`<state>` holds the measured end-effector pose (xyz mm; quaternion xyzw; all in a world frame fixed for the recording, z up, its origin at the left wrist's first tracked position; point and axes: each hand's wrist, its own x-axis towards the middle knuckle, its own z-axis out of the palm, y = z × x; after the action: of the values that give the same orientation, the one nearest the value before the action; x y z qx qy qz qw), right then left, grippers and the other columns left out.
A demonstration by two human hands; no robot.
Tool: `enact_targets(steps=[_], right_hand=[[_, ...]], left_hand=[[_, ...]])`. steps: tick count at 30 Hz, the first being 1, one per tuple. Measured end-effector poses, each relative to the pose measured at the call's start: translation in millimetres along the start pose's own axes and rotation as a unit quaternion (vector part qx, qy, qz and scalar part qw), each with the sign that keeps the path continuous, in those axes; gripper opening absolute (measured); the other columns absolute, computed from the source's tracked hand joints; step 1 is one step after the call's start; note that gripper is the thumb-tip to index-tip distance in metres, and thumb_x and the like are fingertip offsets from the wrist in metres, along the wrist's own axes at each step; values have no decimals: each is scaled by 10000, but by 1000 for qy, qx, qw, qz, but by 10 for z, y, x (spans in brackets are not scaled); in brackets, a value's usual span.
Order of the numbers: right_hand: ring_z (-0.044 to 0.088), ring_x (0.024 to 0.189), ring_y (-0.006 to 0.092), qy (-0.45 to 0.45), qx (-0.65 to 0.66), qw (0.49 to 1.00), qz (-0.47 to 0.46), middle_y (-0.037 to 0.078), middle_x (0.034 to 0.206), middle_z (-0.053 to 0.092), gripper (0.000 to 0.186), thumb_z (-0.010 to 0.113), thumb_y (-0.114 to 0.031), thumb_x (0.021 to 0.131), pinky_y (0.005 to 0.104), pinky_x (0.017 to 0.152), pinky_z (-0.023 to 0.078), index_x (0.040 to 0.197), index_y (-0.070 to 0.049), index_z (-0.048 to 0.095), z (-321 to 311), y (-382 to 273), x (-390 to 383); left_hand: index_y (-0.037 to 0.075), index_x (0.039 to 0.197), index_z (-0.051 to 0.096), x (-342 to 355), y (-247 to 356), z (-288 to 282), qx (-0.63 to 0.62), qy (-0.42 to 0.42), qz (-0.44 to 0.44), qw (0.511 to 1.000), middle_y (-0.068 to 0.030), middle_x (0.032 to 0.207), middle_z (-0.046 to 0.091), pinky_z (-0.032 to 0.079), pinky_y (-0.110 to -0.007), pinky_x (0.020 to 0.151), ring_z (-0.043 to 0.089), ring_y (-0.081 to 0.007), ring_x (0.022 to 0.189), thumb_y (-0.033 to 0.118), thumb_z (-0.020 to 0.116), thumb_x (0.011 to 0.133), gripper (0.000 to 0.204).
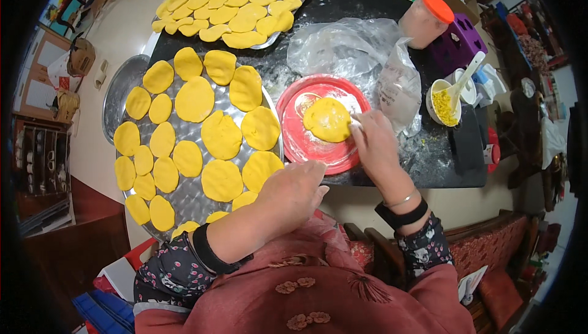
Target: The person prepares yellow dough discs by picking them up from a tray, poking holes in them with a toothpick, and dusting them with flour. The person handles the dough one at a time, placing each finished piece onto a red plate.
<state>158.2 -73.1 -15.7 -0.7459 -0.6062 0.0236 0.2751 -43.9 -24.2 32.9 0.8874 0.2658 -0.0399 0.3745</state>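
In front of me a round red plate [318, 154], dusted with white powder, carries a flat yellow dough disc [327, 119] with a shiny surface. At the disc's right edge my right hand [376, 144] has its fingertips closed, pinching the dough there. My left hand [294, 192] hovers by the plate's near left rim, back upward. Its thumb and forefinger show apart with nothing between them; the other fingers are hidden. Just left of it, a large round metal tray [177, 129] bears many yellow dough discs [195, 99] of differing sizes.
A second tray of dough discs [236, 0] sits at the far left. Beyond the plate lie clear plastic bags [343, 43] and a jar with an orange lid [422, 22]. To the right stand a bowl of yellow bits [442, 104] with a white spoon [468, 73] and a purple basket [458, 43].
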Motion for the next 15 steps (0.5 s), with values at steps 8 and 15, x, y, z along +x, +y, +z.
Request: enact_targets(steps=[8,15], right_hand=[[534,947,348,-83,-49,993,69,186,976,547,312,632,-228,826,422,830,437,1033,0,578,245,-135,240],[534,957,388,-83,-15,989,118,233,1008,541,380,687,-264,779,454,824,434,983,31,560,364,-1,338]], left_hand=[[-50,1182,500,-10,-32,90,23,-12,57,998,-211,1184,524,419,-417,938,500,-357,1100,200,585,850,424],[-66,1155,509,-23,-91,162,53,-5,90,995,-211,1144,527,430,-422,910,491,-360,1091,194,622,807,449]])
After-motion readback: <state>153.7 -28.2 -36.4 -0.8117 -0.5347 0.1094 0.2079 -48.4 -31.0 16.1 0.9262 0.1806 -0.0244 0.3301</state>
